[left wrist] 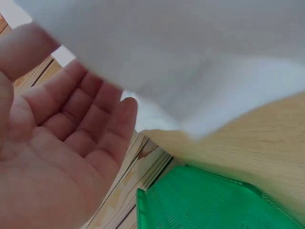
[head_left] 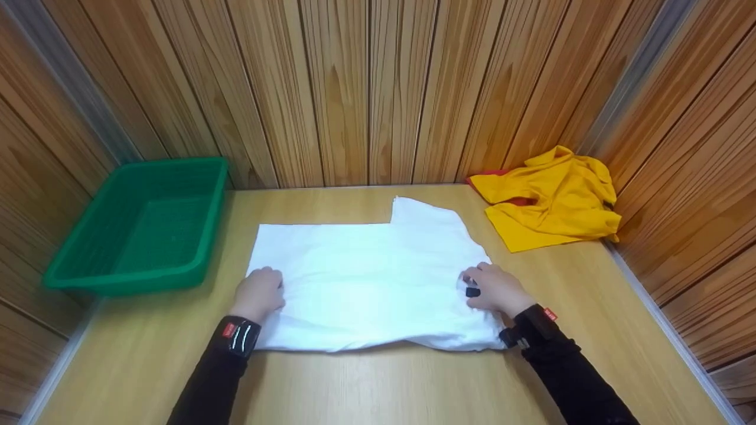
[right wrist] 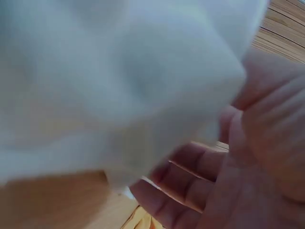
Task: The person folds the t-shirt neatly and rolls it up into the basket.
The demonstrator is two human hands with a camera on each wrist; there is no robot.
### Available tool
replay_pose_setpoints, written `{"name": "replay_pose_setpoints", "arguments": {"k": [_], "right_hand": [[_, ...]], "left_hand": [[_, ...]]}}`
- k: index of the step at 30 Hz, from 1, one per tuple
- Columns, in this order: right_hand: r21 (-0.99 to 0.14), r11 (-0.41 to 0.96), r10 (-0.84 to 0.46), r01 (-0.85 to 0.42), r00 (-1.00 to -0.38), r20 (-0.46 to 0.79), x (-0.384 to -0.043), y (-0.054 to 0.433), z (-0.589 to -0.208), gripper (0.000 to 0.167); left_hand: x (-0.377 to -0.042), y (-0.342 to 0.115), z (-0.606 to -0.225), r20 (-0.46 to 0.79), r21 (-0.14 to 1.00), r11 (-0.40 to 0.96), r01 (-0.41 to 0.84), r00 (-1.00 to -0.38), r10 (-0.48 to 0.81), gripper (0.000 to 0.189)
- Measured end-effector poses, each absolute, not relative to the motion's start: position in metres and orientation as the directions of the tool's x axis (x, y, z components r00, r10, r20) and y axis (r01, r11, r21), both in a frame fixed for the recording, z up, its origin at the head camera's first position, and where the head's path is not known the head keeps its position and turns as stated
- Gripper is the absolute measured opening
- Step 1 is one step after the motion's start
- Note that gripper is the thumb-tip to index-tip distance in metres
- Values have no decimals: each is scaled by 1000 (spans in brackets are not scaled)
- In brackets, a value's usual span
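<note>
A white T-shirt (head_left: 360, 283) lies folded on the table, one sleeve (head_left: 422, 215) sticking out at its far right. My left hand (head_left: 260, 290) grips the shirt's left end; in the left wrist view, curled fingers (left wrist: 90, 112) and the thumb meet the cloth edge (left wrist: 143, 57). At the right end, near the collar, my right hand (head_left: 496, 288) pinches the fabric beside a small black patch (head_left: 472, 291). The right wrist view has loose white cloth (right wrist: 119, 86) hanging in front of the bent fingers (right wrist: 186, 186), and their tips are partly hidden.
A green plastic basket (head_left: 212, 236) stands at the back left. Crumpled yellow clothing (head_left: 555, 200) with a bit of red cloth (head_left: 496, 173) under it lies at the back right. Wood-panelled walls (head_left: 366, 94) border the table (head_left: 378, 389) at the back and both sides.
</note>
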State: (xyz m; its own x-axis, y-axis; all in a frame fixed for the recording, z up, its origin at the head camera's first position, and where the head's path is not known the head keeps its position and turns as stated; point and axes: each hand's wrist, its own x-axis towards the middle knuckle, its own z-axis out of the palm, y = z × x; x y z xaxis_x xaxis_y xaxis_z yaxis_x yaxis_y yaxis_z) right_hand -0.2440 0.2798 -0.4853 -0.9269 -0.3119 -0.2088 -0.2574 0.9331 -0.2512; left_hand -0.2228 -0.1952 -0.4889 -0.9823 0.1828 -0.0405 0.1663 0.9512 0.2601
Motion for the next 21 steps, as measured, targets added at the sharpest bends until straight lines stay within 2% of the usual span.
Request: {"name": "replay_pose_setpoints", "arguments": {"k": [7,21], "right_hand": [[-265,924,-334,-276,-920,-205,-248,274,-491,17],[-267,932,-306,-247,-928,-210,-245,273,-490,11]], "left_hand": [[-221,-193,-490,-64,295,944,145,-983,171,4],[-216,-195,-496,3,299,938,176,-983,184,6]]}}
